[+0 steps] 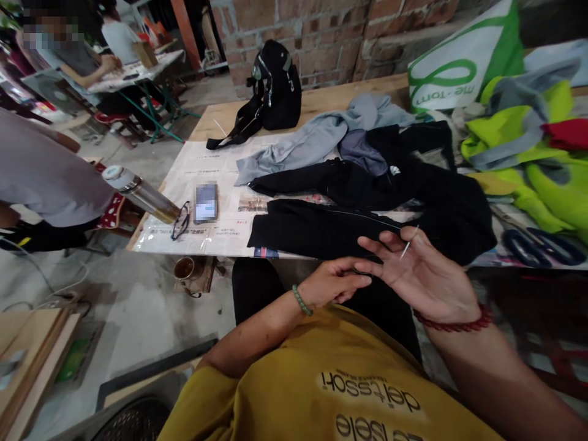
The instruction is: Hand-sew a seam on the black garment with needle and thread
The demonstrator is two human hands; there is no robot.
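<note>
My right hand (425, 275) is raised above my lap, palm toward me. Between its thumb and forefinger it pinches a thin, pale needle (408, 244), while the other fingers are loosely spread. My left hand (337, 282) is closed, its thumb and forefinger reaching to the right hand's fingertips. Whatever it pinches is too fine to make out. Just beyond both hands, a black garment (312, 229) lies across the table edge, with a thin light line along it. Large dark-handled scissors (528, 245) lie to the right of the hands.
On the newspaper-covered table (184, 162) are a phone (205, 202), glasses (180, 222), a flask (140, 193), a grey garment (298, 144) and a black bag (278, 86). Yellow-green clothes (519, 135) and a white-green bag (454, 67) are at right. Other people sit at left.
</note>
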